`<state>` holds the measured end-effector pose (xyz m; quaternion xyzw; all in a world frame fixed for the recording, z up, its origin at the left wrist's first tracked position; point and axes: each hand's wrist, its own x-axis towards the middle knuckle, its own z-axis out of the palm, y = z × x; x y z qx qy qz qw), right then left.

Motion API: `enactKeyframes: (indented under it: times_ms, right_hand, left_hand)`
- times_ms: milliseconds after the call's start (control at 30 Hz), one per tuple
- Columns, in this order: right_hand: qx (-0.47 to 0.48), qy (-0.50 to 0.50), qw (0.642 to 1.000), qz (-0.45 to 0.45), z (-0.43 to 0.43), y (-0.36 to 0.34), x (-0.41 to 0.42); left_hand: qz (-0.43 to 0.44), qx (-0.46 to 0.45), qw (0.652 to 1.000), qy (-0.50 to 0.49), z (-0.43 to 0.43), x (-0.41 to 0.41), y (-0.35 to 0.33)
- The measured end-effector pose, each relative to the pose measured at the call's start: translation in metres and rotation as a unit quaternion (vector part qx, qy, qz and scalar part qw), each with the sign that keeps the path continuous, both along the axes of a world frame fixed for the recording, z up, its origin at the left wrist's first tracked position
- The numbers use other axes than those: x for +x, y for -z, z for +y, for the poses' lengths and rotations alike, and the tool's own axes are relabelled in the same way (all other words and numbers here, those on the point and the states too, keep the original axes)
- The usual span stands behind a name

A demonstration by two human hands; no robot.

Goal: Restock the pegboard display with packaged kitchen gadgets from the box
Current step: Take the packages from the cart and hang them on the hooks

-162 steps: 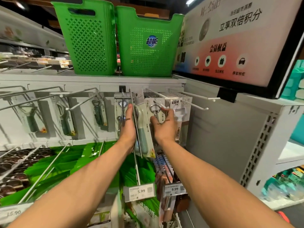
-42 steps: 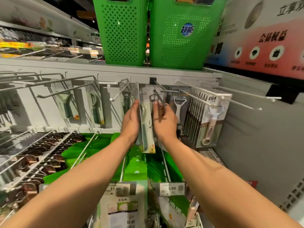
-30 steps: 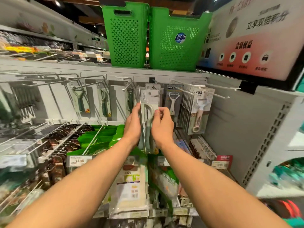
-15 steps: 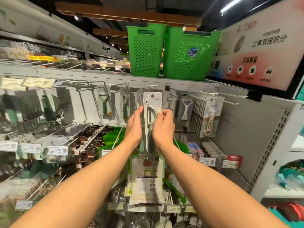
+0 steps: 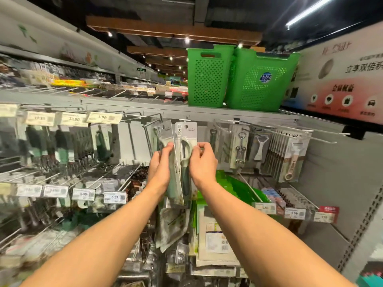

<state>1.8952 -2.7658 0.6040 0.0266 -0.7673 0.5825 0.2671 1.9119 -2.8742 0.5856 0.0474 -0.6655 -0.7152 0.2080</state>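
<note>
In front of the white pegboard (image 5: 136,146) I hold carded peelers. My left hand (image 5: 160,166) grips one green-handled peeler pack (image 5: 167,139) that tilts to the left. My right hand (image 5: 202,162) pinches the right edge of a second peeler pack (image 5: 185,137), upright, with its hang hole near the top. The two cards fan apart at the top and overlap lower down. Their lower ends reach to about the wrists. No box is in view.
Bare wire hooks (image 5: 153,119) jut out just above the packs. To the right hang a corkscrew pack (image 5: 240,148), a white peeler pack (image 5: 260,148) and a row of cards (image 5: 290,156). Two green baskets (image 5: 244,79) stand on the top shelf. Price tags (image 5: 103,117) line the left.
The view has swung left and backed off, showing more of the left pegboard. Both hands still hold the peeler packs, now fanned apart at the top and held in front of the bare hooks.
</note>
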Motion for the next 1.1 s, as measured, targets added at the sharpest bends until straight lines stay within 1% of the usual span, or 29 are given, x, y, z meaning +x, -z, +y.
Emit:
enactKeyframes:
  times_ms: [200, 400, 467, 600, 700, 800, 867, 967, 1100]
  right_hand:
    - [-0.005, 0.023, 1.0, -0.017, -0.019, 0.009, -0.013]
    - [-0.006, 0.039, 0.998, -0.042, -0.019, 0.01, -0.035]
    - [-0.007, 0.039, 0.998, -0.046, -0.017, 0.013, -0.044]
    - [-0.016, 0.035, 0.998, -0.041, -0.019, 0.02, -0.064]
    - [-0.016, 0.037, 0.998, -0.046, -0.018, 0.023, -0.082]
    - [-0.011, 0.03, 0.998, -0.053, -0.017, 0.025, -0.095]
    - [-0.01, 0.021, 0.999, -0.049, -0.017, 0.028, -0.105]
    - [-0.012, 0.004, 0.999, -0.052, -0.015, 0.032, -0.113]
    - [-0.02, -0.029, 0.998, -0.054, -0.009, 0.032, -0.117]
  left_hand:
    - [0.022, -0.018, 0.999, 0.025, -0.023, -0.016, 0.012]
    - [-0.011, -0.065, 0.997, 0.043, -0.029, -0.042, 0.016]
    - [-0.004, -0.065, 0.996, 0.054, -0.029, -0.052, 0.019]
    - [0.002, -0.073, 0.996, 0.052, -0.03, -0.068, 0.023]
    - [0.005, -0.11, 0.993, 0.04, -0.028, -0.081, 0.027]
    - [0.063, -0.174, 0.983, 0.019, -0.026, -0.086, 0.026]
    - [0.092, -0.189, 0.978, 0.016, -0.024, -0.091, 0.025]
    - [0.105, -0.197, 0.975, 0.017, -0.02, -0.096, 0.025]
    - [0.088, -0.209, 0.974, 0.004, -0.018, -0.105, 0.027]
